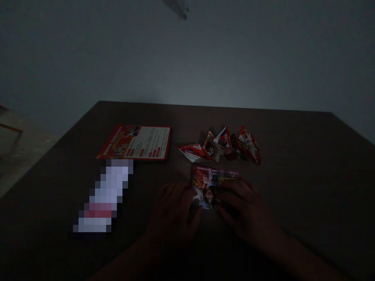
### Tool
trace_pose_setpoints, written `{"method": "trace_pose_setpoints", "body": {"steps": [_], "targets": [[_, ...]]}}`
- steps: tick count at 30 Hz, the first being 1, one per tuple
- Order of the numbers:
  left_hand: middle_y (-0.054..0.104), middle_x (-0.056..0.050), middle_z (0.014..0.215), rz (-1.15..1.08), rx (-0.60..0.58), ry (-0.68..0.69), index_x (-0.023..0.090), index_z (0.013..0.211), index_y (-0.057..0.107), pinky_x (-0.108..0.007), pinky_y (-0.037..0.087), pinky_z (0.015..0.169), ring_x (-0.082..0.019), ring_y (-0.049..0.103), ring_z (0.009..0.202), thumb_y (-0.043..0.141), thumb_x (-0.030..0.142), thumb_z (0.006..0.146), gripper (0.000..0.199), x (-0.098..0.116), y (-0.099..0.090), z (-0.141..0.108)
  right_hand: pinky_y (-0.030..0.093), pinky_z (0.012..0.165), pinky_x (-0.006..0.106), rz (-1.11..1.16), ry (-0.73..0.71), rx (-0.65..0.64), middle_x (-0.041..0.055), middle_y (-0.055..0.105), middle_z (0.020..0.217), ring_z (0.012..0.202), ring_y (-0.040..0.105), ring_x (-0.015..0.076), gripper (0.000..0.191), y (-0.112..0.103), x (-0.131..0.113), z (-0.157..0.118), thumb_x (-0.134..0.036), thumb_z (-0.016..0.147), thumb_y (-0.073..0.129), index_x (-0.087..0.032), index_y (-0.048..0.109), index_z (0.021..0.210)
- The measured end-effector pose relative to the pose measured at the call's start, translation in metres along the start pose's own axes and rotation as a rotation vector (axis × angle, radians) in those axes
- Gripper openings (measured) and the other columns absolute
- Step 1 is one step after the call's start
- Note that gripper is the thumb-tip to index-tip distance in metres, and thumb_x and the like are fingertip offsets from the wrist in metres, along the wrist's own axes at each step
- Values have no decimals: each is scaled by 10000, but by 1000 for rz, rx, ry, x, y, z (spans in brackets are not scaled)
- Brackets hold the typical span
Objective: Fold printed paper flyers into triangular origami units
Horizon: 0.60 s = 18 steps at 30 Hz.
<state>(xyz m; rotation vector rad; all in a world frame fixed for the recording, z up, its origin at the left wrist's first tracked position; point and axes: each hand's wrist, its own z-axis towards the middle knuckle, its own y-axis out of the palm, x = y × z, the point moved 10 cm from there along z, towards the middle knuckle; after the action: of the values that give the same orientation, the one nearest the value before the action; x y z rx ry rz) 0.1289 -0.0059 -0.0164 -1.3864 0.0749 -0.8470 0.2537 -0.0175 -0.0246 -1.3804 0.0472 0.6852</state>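
At our left, a blurred bright slab [101, 195] lies just on the near side of the printed stack [149, 144] on the table [295, 156]. Our left hand [172, 212] bends over the sheet [205, 177]'s left edge, fingers close together; we cannot tell if it pinches. The sheet lies in front of us, its far edge running side to side; covered, its long axis is unclear. We judge it light, slick and easily creased, best held by opposite edges. Beyond sit folded papers [223, 141]. Our right hand [246, 207] curves over its right part, its pinch hidden.
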Motion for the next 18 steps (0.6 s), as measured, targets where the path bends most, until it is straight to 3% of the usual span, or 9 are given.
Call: {"method": "trace_pose_setpoints", "body": {"steps": [3,8,18], "targets": [[579,-67,938,12,-48,-100,175,1001,536,-416,377,783,-251,503,879,564,279,820,210,-10,8,1,416,882,421,-5,-7,4,46,642,1075,1026,549,239,169,0,0,0,-251,829,625,-262,667,992],[579,-73,947,4,-75,-138,172,1037,501,-425,359,776,-265,501,880,579,335,814,286,-9,17,1,420,886,430,6,-6,-6,52,642,1071,1037,548,248,156,0,0,1,-238,830,620,-251,668,978],[587,-70,930,-9,-69,-145,160,1121,457,-414,344,776,-258,514,883,522,229,843,293,-11,20,2,411,889,440,12,-14,1,49,637,1080,1029,546,249,168,0,-2,1,-225,825,626,-251,656,988]]}}
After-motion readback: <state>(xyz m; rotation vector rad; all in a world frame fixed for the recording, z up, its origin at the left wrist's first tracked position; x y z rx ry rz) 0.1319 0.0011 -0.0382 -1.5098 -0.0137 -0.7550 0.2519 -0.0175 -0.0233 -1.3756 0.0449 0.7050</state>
